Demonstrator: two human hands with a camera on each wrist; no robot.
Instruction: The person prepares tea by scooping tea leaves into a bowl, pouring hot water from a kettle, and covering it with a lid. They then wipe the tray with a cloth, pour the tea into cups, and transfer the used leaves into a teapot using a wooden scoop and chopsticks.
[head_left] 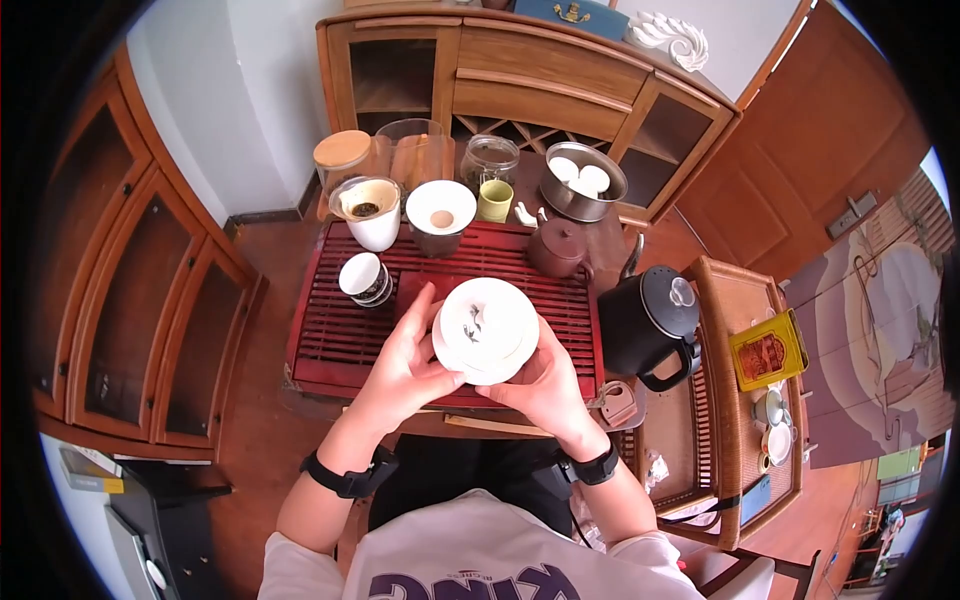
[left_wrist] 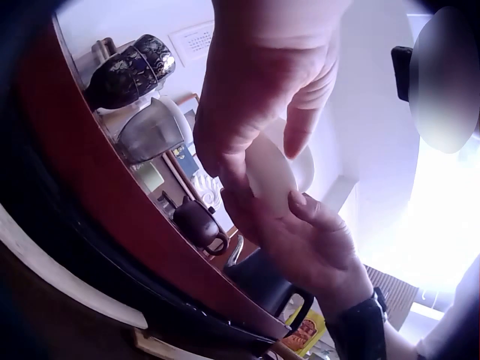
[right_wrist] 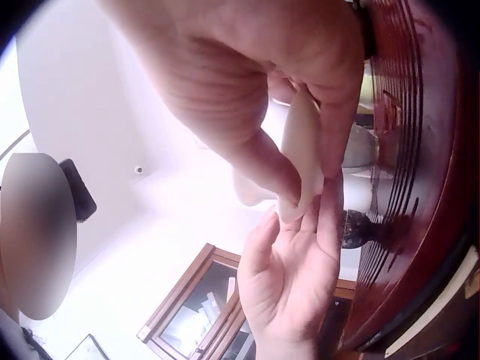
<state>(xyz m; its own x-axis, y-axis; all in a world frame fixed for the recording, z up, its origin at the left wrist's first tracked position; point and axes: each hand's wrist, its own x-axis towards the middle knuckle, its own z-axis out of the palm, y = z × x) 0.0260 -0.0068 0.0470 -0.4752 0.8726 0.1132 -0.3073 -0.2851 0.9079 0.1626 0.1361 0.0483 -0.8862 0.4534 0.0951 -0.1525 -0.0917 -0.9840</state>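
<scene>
A white lidded bowl (head_left: pixel 485 330) with a small dark painted motif is held above the front of the red slatted tray (head_left: pixel 330 345). My left hand (head_left: pixel 402 365) grips it from the left and my right hand (head_left: pixel 550 385) from the right, thumbs at its near edge. The left wrist view shows the white bowl (left_wrist: pixel 270 176) between my left hand (left_wrist: pixel 262 82) and my right hand (left_wrist: pixel 307 240). In the right wrist view, fingers of my right hand (right_wrist: pixel 255 97) and my left hand (right_wrist: pixel 289 285) hold the bowl's pale side (right_wrist: pixel 300 142).
Stacked dark-patterned cups (head_left: pixel 366 280) and a brown teapot (head_left: pixel 558 248) stand on the tray. Behind are a white pitcher with a strainer (head_left: pixel 372 228), a white-rimmed strainer (head_left: pixel 441 208), a green cup (head_left: pixel 495 200) and a metal bowl (head_left: pixel 582 205). A black kettle (head_left: pixel 640 325) stands right.
</scene>
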